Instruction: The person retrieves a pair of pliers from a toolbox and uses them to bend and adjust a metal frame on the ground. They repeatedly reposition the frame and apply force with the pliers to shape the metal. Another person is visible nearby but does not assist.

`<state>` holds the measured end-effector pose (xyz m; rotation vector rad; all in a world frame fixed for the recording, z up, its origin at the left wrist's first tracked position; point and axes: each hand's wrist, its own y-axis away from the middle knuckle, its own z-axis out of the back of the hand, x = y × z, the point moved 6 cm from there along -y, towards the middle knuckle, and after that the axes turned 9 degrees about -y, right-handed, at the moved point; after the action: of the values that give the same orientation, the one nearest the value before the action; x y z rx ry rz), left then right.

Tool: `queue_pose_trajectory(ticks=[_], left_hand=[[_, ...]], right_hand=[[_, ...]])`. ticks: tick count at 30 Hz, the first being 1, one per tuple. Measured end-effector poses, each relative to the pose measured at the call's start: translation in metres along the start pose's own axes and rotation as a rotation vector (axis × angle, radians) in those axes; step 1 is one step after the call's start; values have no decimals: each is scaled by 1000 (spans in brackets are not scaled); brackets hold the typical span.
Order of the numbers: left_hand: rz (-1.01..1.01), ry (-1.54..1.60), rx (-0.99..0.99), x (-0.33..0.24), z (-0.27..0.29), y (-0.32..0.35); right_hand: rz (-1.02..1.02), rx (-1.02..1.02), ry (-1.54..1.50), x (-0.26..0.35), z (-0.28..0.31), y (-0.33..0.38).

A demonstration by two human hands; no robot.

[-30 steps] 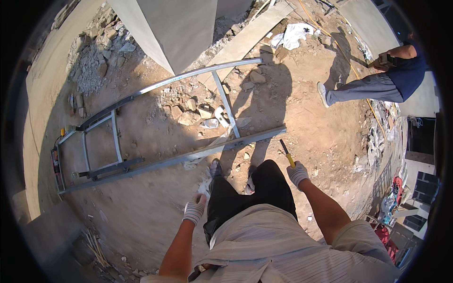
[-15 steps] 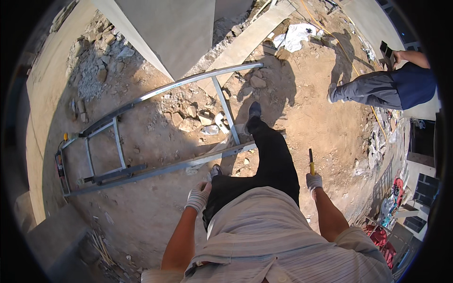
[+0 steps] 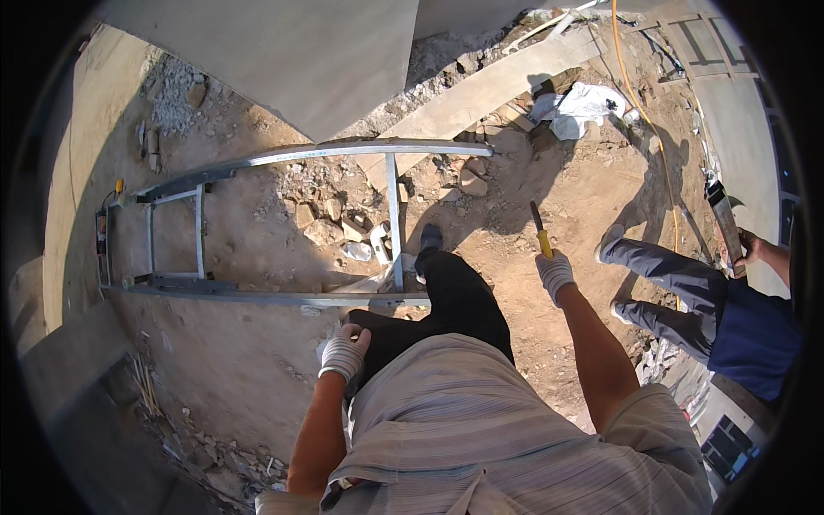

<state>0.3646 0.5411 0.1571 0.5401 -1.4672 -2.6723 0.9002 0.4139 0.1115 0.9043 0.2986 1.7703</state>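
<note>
A person looks down at their own hands, each in a white knitted glove that leaves the fingertips bare. The right hand (image 3: 556, 276) has its fingers closed around a yellow-handled tool (image 3: 543, 242); its dark, narrow shaft points up and away beyond those fingers. The left hand (image 3: 344, 354) hangs beside the black trousers (image 3: 468, 300), fingers loosely curled; whether they hold anything cannot be told. Just beyond the left fingers, a metal frame (image 3: 393, 215) with crossbars lies on the dirt, stretching away to their left. Stones (image 3: 324, 232) lie inside it. Well ahead of the right fingers is a crumpled white sheet (image 3: 588, 110). To their right, a co-worker (image 3: 755, 343) in a navy top grips a long, flat object (image 3: 728, 225).
</note>
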Motion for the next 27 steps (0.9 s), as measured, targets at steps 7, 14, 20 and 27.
queue_pose_trajectory(ticks=[7,14,20,27], left_hand=[[-59,-88,-170,-99,53,-15],[-166,-97,-266,-141,82,-30],[-123,-331,-66,-140,100,-67],[-20,-484,158,-62,127,-122]], right_hand=[[159,-15,20,151,62,-43],[129,75,66,142,24,-33],[123,39,103,133,0,-5],[-166,-69,-193,107,-31,13]])
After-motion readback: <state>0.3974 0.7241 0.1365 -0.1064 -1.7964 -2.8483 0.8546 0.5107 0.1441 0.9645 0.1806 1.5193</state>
